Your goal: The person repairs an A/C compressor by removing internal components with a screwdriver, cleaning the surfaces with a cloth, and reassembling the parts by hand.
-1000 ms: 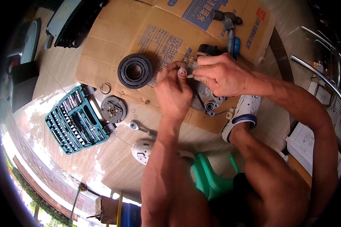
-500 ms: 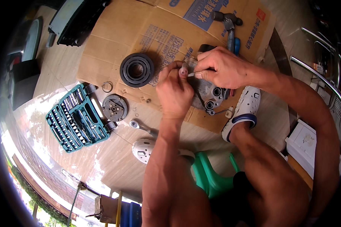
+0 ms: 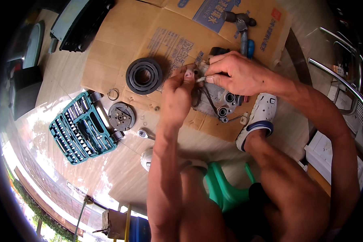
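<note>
My left hand (image 3: 180, 88) is closed at the near-left edge of a grey metal compressor body (image 3: 211, 103), its thumb and fingers bent round something small that I cannot make out. My right hand (image 3: 238, 74) pinches a small pale piece (image 3: 201, 79) between thumb and forefinger, close beside my left thumb. A dark thin wire (image 3: 213, 104) runs over the body down to a small pale connector (image 3: 243, 119). To the left lies a black grooved pulley (image 3: 143, 76); a hammer (image 3: 243, 36) lies beyond my right hand.
Cardboard (image 3: 113, 48) lies under the parts. A teal socket case (image 3: 80, 127), ring (image 3: 113, 93), round plate (image 3: 121, 116) and ratchet (image 3: 142, 133) lie left. My shod foot (image 3: 260, 111) is right of the compressor, a green stool (image 3: 218, 189) beneath me, chrome tubing (image 3: 339, 72) far right.
My left hand and forearm have shifted left, uncovering more of the compressor and wire between the hands. My right hand has moved slightly, still pinching the pale piece.
</note>
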`<act>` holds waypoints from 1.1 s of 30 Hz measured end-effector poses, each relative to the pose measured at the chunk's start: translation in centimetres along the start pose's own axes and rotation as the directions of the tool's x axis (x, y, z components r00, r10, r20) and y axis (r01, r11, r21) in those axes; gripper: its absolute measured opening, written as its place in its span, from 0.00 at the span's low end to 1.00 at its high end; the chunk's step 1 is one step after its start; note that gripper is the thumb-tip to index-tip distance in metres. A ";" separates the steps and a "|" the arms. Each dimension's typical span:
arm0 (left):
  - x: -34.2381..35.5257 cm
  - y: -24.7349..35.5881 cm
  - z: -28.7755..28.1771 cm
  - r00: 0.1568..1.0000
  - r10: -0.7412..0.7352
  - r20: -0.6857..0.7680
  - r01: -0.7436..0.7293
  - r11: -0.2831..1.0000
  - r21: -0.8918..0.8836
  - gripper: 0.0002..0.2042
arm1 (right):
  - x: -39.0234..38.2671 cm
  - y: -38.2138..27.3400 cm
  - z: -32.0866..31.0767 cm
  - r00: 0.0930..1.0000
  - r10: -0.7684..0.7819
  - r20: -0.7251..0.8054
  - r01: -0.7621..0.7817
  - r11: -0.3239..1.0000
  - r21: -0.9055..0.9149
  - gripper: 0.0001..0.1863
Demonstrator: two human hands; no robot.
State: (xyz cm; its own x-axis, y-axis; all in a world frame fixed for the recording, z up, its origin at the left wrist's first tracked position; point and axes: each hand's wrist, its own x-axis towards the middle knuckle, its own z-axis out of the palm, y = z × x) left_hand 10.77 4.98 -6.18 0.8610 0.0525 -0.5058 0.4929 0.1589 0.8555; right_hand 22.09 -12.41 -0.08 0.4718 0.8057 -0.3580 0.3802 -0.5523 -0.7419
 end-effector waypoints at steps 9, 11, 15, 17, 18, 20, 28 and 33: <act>-0.2 -0.4 -1.6 0.980 -0.093 0.175 0.150 0.925 -0.348 0.23 | 0.3 0.5 -0.8 0.996 0.045 0.072 -0.049 0.997 0.052 0.12; -0.4 -0.1 -1.7 0.982 -0.091 0.166 0.146 0.921 -0.360 0.23 | 0.5 0.2 -1.0 0.993 0.052 0.106 -0.060 0.996 0.073 0.12; -0.2 -1.0 -1.9 0.983 -0.047 0.178 0.104 0.938 -0.330 0.22 | 0.8 -0.3 -1.8 0.978 0.087 0.187 -0.104 0.991 0.080 0.13; -0.2 -1.3 -2.0 0.984 -0.039 0.175 0.094 0.945 -0.314 0.21 | 0.7 -0.1 -1.7 0.982 0.070 0.175 -0.088 0.991 0.097 0.13; -0.2 -1.3 -2.0 0.983 0.029 0.179 0.018 0.965 -0.260 0.19 | 0.7 0.0 -1.7 0.984 0.064 0.166 -0.082 0.991 0.103 0.13; -0.2 -1.5 -1.9 0.966 0.165 0.198 -0.136 0.979 -0.151 0.17 | 0.6 0.4 -1.7 0.980 0.082 0.181 -0.103 0.989 0.110 0.13; -0.2 -1.9 -0.9 0.976 0.182 0.116 -0.170 0.980 -0.107 0.16 | -0.1 0.0 -1.6 0.983 0.107 0.152 -0.121 0.989 0.089 0.14; -0.3 -2.1 -0.7 0.969 0.231 0.082 -0.220 0.967 -0.126 0.18 | -0.3 -0.2 -1.3 0.984 0.136 0.119 -0.146 0.986 0.079 0.14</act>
State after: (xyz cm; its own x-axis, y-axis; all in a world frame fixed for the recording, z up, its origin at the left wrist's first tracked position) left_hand 9.37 5.27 -7.90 0.9590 0.0072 -0.2834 0.2713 0.2661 0.9250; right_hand 22.87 -12.81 0.94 0.4212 0.7430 -0.5201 0.2434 -0.6450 -0.7244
